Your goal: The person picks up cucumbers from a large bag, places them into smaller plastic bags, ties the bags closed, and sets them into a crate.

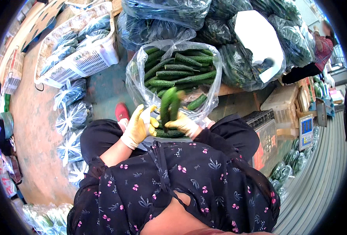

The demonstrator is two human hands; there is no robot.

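My right hand [183, 124], in a yellow glove, grips a pair of dark green cucumbers [169, 107], held upright and blurred at their upper ends. Just left of them is my left hand [136, 127], gloved too, its fingers curled around something whitish that I cannot make out. Beyond both hands a large clear plastic bag [132, 72] stands wide open, full of cucumbers [179, 70] lying mostly sideways. More cucumbers [169, 132] lie close to my body, below my hands, with clear plastic [144, 145] beside them.
Filled, tied bags [72, 121] line the floor at my left, below a white basket [79, 64] of bagged goods. Large full bags [165, 13] are piled ahead; a white board [259, 41] rests on some. At right are a crate [263, 121], a scale display [306, 131] and another person [323, 49].
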